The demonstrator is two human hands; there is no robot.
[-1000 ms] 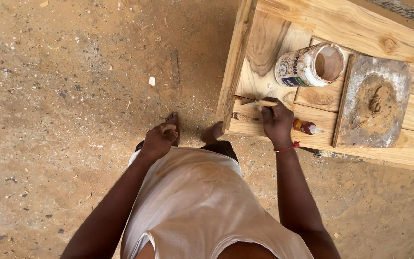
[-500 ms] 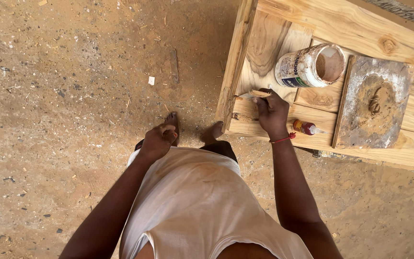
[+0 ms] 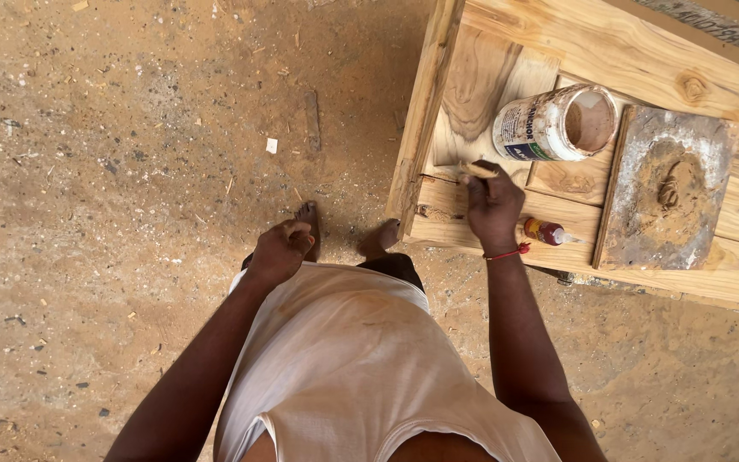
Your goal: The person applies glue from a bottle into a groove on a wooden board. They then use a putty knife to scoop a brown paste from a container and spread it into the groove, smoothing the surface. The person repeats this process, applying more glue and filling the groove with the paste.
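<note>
The right hand (image 3: 493,208) has its fingers closed on a thin pale stick (image 3: 478,171) at the wood counter (image 3: 643,51), near a tipped tub (image 3: 555,124), red bottle (image 3: 545,231) and dirty board (image 3: 667,190); left hand (image 3: 278,250) hangs loosely curled, empty.

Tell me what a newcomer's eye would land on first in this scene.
First, the right hand pressing a small wooden stick against the pale wooden panel, close to its left edge. Just right of it, a white jar lies on its side, beside a flat board heaped with brown paste. The left hand hangs loosely curled over the sandy ground.
</note>
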